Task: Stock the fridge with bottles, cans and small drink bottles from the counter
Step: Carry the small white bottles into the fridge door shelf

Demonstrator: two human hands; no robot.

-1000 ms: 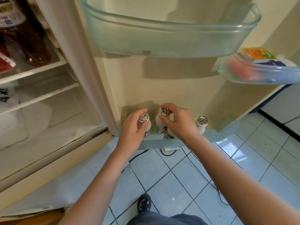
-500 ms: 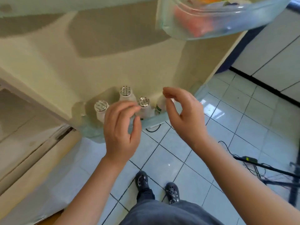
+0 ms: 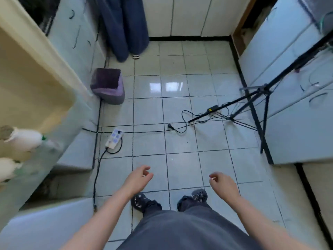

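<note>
At the far left edge, two small white drink bottles with foil caps stand in the bottom shelf of the open fridge door, blurred. My left hand hangs over the tiled floor, fingers loosely curled, holding nothing. My right hand hangs the same way a little to the right, also empty. Both hands are well away from the fridge door. The counter is not in view.
A purple bin stands by the left cabinets. A power strip and cables lie across the floor. A black tripod stands at the right by pale cabinets. Another person's dark trouser legs are at the back.
Both hands let go of the small bottles in the door shelf and pulled back empty. The view swung right, away from the fridge door, toward the kitchen floor.
</note>
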